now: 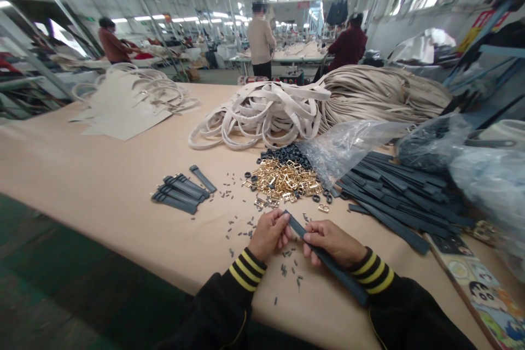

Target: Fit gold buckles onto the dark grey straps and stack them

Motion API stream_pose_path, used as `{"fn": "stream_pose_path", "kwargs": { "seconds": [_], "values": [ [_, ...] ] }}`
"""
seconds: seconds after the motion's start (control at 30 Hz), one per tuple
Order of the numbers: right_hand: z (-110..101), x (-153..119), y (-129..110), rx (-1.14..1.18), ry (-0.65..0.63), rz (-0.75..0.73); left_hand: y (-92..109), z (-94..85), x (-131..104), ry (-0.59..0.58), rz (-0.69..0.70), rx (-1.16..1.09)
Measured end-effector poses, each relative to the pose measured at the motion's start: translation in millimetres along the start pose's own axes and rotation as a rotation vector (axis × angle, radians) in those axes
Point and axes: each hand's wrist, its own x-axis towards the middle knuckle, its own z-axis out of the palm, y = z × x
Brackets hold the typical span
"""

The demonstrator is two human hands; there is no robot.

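Strap (328, 260) held low over bench (102, 186), just short of gold buckle pile (283, 180). Left hand (268, 232) pinching its tip, right hand (332, 240) pinching mid-length. Best kept flat and taut, tip steady, untwisted.

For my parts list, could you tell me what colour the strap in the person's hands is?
The strap is dark blue-grey, seen best in the head view.

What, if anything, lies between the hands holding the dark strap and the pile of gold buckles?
Nothing large. Both the left hand and right hand grip the dark strap. Between them and the gold buckles lie only bare table and a few small dark bits.
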Motion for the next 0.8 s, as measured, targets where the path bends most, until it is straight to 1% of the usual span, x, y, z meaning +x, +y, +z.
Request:
{"fn": "stream_pose_path", "kwargs": {
  "seconds": [0.2,0.43,0.53,0.73,0.8],
  "values": [
    [0.0,0.8,0.7,0.014,-0.006,0.015,-1.0,0.6,-0.9,0.017,-0.038,-0.026],
    [-0.2,1.1,1.3,0.004,-0.003,0.03,-2.7,-0.2,0.1,0.018,-0.039,-0.024],
    [0.1,1.2,0.2,-0.006,-0.005,0.008,-2.0,-0.4,-0.6,0.024,-0.038,-0.021],
    [1.6,0.4,-0.3,-0.213,0.011,-0.071,2.7,0.1,-2.8,-0.007,-0.023,-0.191],
    [1.1,-0.3,-0.7,-0.285,0.034,-0.1,3.4,0.3,-3.1,0.002,-0.03,-0.197]
  ]
}}
